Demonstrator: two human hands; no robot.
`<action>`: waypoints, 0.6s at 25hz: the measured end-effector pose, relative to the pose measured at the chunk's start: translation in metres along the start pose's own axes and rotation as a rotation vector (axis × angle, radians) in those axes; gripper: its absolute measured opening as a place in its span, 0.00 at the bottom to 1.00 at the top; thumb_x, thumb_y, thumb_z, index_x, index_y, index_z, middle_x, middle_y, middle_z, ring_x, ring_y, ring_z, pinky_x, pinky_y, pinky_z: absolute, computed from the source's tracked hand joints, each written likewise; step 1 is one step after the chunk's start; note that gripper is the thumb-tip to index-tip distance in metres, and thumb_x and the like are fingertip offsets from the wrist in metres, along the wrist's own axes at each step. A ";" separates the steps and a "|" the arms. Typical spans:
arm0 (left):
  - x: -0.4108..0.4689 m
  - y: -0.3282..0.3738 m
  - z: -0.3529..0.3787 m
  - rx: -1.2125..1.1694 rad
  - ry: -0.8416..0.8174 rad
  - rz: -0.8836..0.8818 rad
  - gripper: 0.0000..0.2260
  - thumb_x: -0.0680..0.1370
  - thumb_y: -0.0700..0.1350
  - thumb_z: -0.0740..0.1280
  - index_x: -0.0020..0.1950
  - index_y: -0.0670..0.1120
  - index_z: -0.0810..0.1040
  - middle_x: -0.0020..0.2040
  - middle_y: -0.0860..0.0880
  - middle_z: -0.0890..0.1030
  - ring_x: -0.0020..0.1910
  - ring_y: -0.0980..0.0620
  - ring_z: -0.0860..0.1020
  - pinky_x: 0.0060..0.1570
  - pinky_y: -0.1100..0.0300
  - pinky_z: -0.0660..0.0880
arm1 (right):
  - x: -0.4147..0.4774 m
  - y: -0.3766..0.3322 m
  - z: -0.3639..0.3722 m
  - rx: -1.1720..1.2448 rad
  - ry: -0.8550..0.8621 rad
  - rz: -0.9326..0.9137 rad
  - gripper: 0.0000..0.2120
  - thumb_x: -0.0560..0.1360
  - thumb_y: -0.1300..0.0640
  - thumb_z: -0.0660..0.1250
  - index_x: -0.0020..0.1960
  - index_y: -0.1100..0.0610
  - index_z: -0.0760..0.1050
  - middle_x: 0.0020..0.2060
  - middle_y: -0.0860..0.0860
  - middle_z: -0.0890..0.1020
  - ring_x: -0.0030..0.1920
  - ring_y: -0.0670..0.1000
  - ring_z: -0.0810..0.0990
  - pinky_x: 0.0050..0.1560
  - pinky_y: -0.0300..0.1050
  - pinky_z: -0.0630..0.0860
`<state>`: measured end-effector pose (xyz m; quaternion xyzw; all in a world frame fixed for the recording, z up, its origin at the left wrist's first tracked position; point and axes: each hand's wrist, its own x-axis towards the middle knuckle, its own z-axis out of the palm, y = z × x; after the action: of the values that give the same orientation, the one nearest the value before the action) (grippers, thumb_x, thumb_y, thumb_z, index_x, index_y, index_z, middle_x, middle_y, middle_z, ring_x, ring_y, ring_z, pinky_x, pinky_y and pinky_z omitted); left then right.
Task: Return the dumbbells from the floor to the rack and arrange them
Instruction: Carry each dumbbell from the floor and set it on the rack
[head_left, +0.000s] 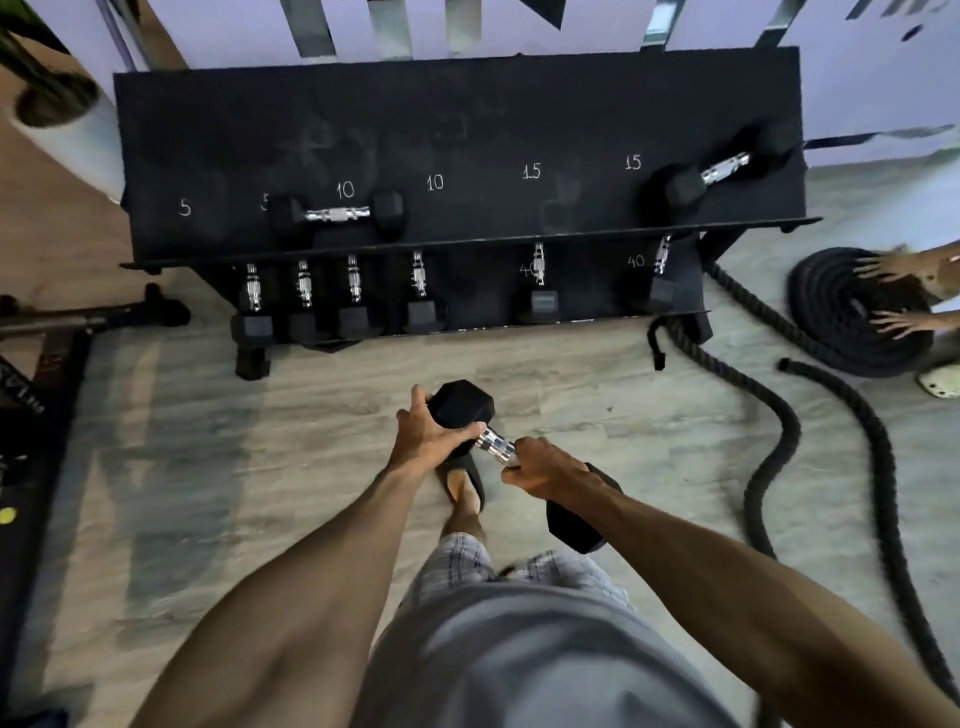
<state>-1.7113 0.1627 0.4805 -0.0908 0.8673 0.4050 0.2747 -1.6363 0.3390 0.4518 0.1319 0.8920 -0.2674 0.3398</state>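
I carry a black hex dumbbell (460, 402) with a chrome handle above the floor, in front of the rack. My left hand (426, 434) cups its far head. My right hand (545, 470) is wrapped around the handle, and the near head hangs below my wrist. The black rack (467, 124) stands ahead, its top shelf marked 5, 10 and 15. One dumbbell (337, 212) lies sideways near the 10 mark. Another dumbbell (722, 166) lies slanted at the shelf's right end. Several dumbbells (353, 291) stand in the lower tier.
A thick black battle rope (769, 467) snakes over the floor at right. Another person's hands (893, 296) rest on its coiled part (841, 312). A dark mat and a bar (78, 317) lie at left. My foot in a sandal is under the dumbbell.
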 end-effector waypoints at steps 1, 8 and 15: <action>0.022 0.012 -0.004 0.015 -0.011 0.000 0.35 0.58 0.62 0.79 0.56 0.53 0.65 0.59 0.43 0.75 0.53 0.45 0.76 0.51 0.55 0.76 | 0.019 -0.004 -0.014 0.008 0.003 0.008 0.12 0.71 0.49 0.66 0.47 0.56 0.74 0.45 0.58 0.82 0.43 0.60 0.81 0.37 0.45 0.70; 0.147 0.104 -0.030 0.065 -0.085 0.019 0.33 0.62 0.61 0.78 0.57 0.53 0.63 0.60 0.45 0.72 0.57 0.47 0.72 0.56 0.52 0.73 | 0.123 -0.028 -0.119 0.017 0.035 0.070 0.15 0.70 0.47 0.68 0.52 0.55 0.75 0.42 0.53 0.79 0.40 0.56 0.77 0.39 0.44 0.70; 0.249 0.191 -0.045 0.104 -0.099 0.040 0.38 0.59 0.64 0.77 0.60 0.52 0.63 0.60 0.45 0.72 0.56 0.46 0.74 0.55 0.50 0.76 | 0.213 -0.039 -0.213 0.028 0.065 0.072 0.15 0.68 0.47 0.67 0.50 0.54 0.76 0.42 0.52 0.80 0.42 0.56 0.80 0.41 0.47 0.74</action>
<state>-2.0091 0.2698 0.4921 -0.0390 0.8742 0.3687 0.3135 -1.9231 0.4389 0.4564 0.1774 0.8934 -0.2631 0.3181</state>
